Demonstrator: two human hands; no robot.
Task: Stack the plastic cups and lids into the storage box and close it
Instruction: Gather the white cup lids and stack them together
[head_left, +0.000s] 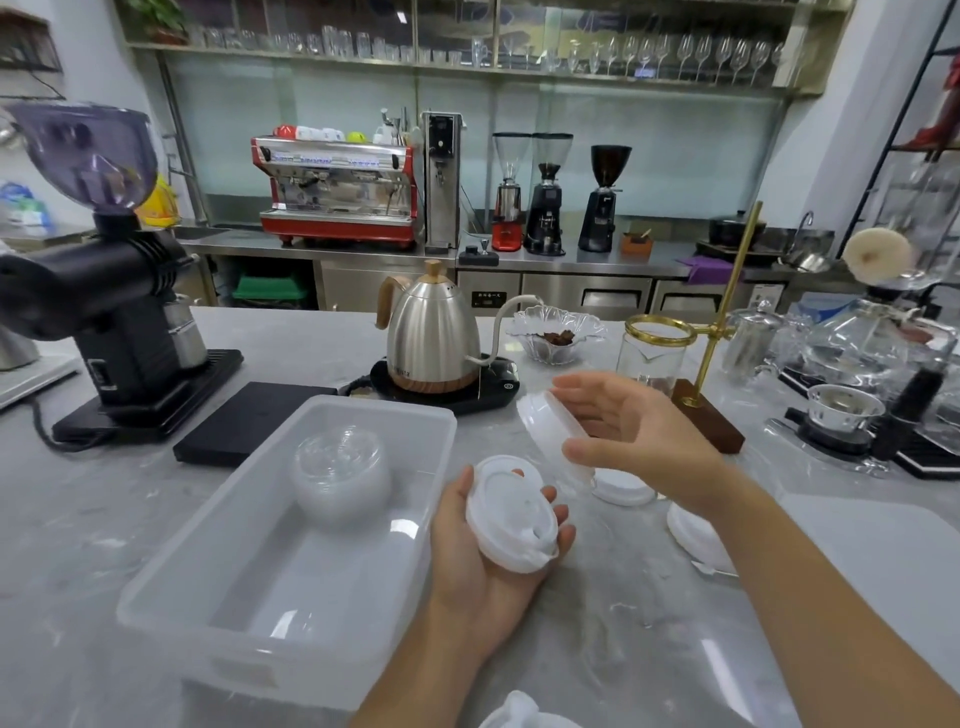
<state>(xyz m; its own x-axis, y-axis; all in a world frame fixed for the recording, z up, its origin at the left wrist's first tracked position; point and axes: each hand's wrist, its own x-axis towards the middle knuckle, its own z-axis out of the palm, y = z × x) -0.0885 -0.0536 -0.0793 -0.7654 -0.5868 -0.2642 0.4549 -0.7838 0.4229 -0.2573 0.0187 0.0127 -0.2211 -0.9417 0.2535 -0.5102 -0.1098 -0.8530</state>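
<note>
A: So, what could slip from here?

B: The round white plastic sip lid (514, 514) lying in the left hand (485, 540) rests on an upturned palm with the fingers curled only loosely around its rim, so I'd judge a tilt could drop it onto the grey marbled counter (623, 623). The right hand (623, 421) pinches a second white plastic lid (545, 431) on edge, thumb below and fingers above. Pressing the two together crooked would likely keep them from nesting.

A: And where is everything going?

B: Into the open translucent rectangular plastic storage box (291, 519), just left of the left hand. A stack of clear plastic dome lids (340, 473) already sits at its far end. More white lids on the counter (623, 488) lie below the right wrist, not yet gathered.
</note>
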